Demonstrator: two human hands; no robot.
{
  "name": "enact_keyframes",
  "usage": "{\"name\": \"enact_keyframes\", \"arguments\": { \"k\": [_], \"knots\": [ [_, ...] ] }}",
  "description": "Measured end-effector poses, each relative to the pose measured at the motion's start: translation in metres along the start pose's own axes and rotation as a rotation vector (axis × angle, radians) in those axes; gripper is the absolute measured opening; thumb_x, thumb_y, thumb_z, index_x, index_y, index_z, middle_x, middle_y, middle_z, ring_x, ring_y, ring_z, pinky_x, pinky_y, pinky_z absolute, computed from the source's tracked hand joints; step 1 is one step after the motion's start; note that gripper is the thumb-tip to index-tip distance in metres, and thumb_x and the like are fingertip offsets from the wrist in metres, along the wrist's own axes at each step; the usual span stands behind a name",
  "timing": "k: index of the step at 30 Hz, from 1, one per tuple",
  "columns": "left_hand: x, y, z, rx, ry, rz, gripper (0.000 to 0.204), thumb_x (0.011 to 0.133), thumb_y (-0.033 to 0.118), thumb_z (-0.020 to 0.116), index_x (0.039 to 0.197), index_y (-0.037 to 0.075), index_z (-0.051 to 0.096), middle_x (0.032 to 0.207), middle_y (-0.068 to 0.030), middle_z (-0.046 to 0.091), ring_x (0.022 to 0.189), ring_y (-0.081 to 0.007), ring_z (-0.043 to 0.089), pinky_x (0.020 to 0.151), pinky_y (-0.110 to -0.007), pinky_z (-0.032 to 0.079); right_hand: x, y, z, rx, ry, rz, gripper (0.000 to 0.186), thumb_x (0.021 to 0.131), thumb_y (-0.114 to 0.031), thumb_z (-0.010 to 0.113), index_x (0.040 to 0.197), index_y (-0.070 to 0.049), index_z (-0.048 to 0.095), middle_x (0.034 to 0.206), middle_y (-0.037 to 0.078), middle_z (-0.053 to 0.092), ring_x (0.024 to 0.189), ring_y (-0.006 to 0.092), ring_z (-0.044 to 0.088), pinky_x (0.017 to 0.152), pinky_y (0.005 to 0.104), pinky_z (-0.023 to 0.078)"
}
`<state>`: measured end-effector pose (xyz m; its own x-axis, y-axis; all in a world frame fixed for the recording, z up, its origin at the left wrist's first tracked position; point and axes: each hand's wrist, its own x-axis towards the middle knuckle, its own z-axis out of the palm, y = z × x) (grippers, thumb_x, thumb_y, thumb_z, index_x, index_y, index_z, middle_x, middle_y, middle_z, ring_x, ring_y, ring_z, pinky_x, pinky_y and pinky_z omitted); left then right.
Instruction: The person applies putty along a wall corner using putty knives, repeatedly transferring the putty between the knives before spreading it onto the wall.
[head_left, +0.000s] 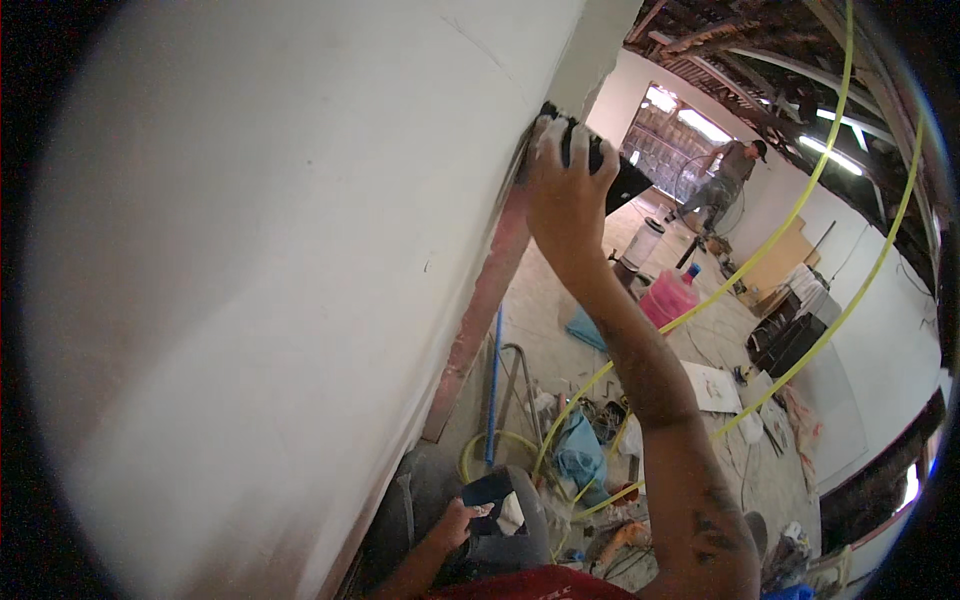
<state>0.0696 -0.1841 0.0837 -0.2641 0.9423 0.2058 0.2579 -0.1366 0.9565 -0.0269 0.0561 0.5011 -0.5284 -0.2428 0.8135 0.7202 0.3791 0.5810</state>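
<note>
A broad white wall (250,280) fills the left side, its face smudged with brownish patches toward the bottom. Its right edge runs on a slant, and along it shows a reddish strip (483,310) with a ragged border. Low down, near the foot of that edge, the left hand (457,524) is closed on a dark flat piece (486,488) — a whitish lump (511,515) shows just beside it (what it rests on is hard to make out). A blue pole (493,390) stands slanted a little above.

Higher up, the right hand (566,195) reaches to the wall's edge, fingers bent and clamped over a black flat tool (627,188). The tool lies right at the upper part of that edge, one corner jutting out to the right past the fingers; whether its far side touches the wall is hidden by the hand.

Beyond the right forearm, a crumpled blue bag (580,450) lies on the cluttered floor, with a pink container (668,299) farther back. Another person (737,175) stands at the far end, leaning — well apart from both hands. A yellow hose (849,45) hangs in front of the room at right.
</note>
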Motion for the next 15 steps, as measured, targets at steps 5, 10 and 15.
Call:
{"name": "enact_keyframes", "arguments": {
  "k": [5, 10, 15],
  "knots": [
    [0.001, -0.004, -0.004, 0.17, -0.014, 0.092, 0.036, 0.066, -0.003, 0.054, 0.101, 0.004, 0.064, 0.099, -0.0192, 0.062, 0.098, -0.0321, 0.059, 0.084, -0.034, 0.045, -0.046, -0.02, -0.013, 0.121, -0.052, -0.036, 0.047, 0.077, -0.017, 0.051, 0.12, 0.0, 0.05, 0.115, 0.012, 0.046, 0.113, 0.0273, 0.04, 0.092, 0.0509, 0.029],
    [0.002, -0.005, -0.005, 0.332, -0.117, 0.058, 0.036, 0.066, 0.0, 0.056, 0.101, 0.004, 0.064, 0.097, -0.0168, 0.064, 0.092, -0.0313, 0.061, 0.079, -0.035, 0.047, -0.072, -0.011, -0.05, 0.421, -0.211, -0.077, 0.05, 0.076, -0.009, 0.048, 0.125, -0.003, 0.045, 0.121, 0.011, 0.045, 0.117, 0.0263, 0.039, 0.096, 0.0506, 0.024],
    [0.003, -0.002, 0.009, -0.538, 0.07, -0.328, 0.032, 0.07, 0.003, 0.058, 0.102, 0.006, 0.064, 0.096, -0.0156, 0.065, 0.089, -0.0287, 0.063, 0.077, -0.034, 0.048, -0.018, 0.055, -0.048, 0.303, 0.059, 0.054, 0.044, 0.076, -0.007, 0.049, 0.121, -0.006, 0.049, 0.115, 0.01, 0.048, 0.108, 0.0248, 0.044, 0.092, 0.0465, 0.028]
  ]
}}
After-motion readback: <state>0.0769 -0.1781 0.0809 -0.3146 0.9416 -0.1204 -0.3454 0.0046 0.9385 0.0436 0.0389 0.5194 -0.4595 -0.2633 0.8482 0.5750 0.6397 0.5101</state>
